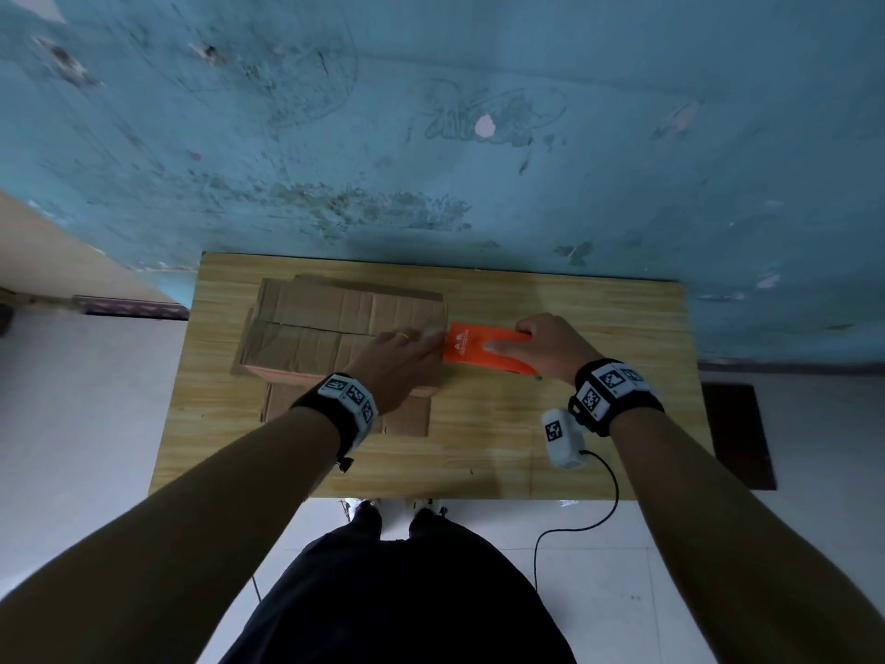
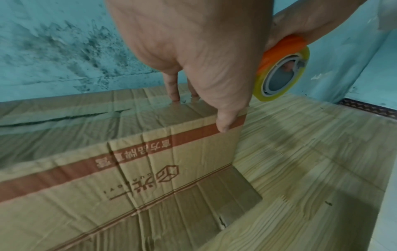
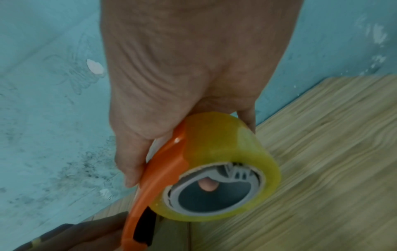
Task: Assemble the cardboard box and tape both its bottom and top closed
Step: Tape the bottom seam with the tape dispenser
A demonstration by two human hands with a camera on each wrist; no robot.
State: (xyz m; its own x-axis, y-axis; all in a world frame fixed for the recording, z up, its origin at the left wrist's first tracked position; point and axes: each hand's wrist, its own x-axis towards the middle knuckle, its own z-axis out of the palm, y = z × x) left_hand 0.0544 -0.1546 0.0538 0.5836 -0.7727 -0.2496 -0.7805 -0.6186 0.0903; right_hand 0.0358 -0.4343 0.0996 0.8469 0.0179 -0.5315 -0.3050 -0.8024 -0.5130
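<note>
A brown cardboard box (image 1: 306, 337) (image 2: 150, 152) stands on the wooden table (image 1: 479, 448) with its upper flaps folded shut and lower flaps splayed on the tabletop. My left hand (image 1: 407, 357) (image 2: 193, 71) lies on the box's right end, fingers straight and pressing down on the top near the corner. My right hand (image 1: 541, 347) (image 3: 189, 84) grips an orange tape dispenser (image 1: 483, 349) (image 3: 154, 178) holding a roll of clear yellowish tape (image 3: 217, 161) (image 2: 281, 71), just off the box's right edge beside my left fingertips.
A worn blue wall (image 1: 431, 136) rises right behind the table. The table's right half (image 1: 622, 328) is bare wood. A small white tagged device (image 1: 562, 438) with a black cable hangs from my right wrist near the table's front edge.
</note>
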